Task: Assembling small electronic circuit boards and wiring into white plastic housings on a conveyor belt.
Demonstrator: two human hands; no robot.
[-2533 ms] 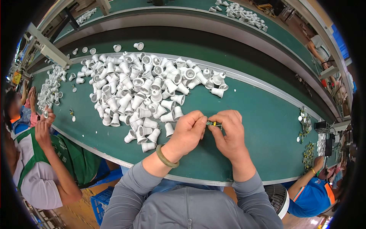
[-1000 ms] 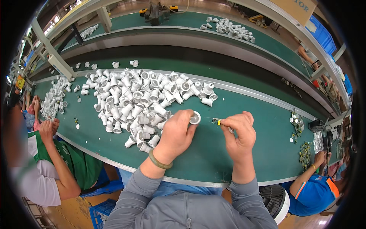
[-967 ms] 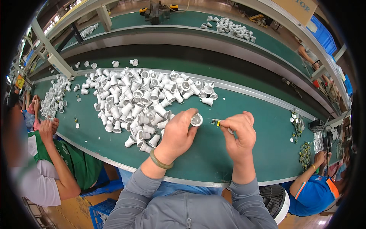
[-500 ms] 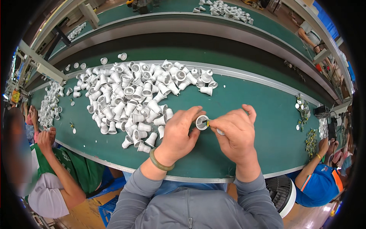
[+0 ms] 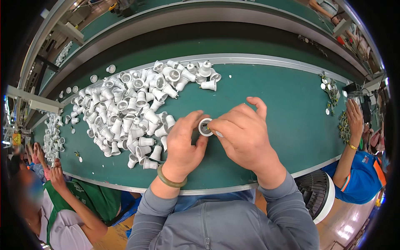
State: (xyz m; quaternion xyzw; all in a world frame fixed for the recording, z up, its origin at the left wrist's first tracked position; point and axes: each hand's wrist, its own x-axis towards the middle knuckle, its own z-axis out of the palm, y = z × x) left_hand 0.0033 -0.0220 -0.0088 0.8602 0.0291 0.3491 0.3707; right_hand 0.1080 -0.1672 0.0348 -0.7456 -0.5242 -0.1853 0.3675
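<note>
My left hand [image 5: 182,139] is closed round a white lamp housing [image 5: 201,131], its open mouth facing up. My right hand [image 5: 246,139] pinches a small part with a round white disc [image 5: 218,133], probably an LED board. The inner end of this part reaches into the housing's mouth, mostly covered by my fingers. To the left of my hands lies a large pile of white lamp housings [image 5: 118,109], heaped in all directions on the green work table [image 5: 266,96].
At the right end lie wired disc parts [image 5: 332,92] and a heap of green-yellow components [image 5: 344,127]. A co-worker's arm [image 5: 353,133] reaches in there; another person [image 5: 83,204] sits at left. A black-and-white fan [image 5: 315,196] stands by the table's front edge.
The view has shifted a little. The part in my right hand has gone deeper into the housing, and the yellow piece between my fingers is now mostly hidden. The co-worker's hand at right is raised.
</note>
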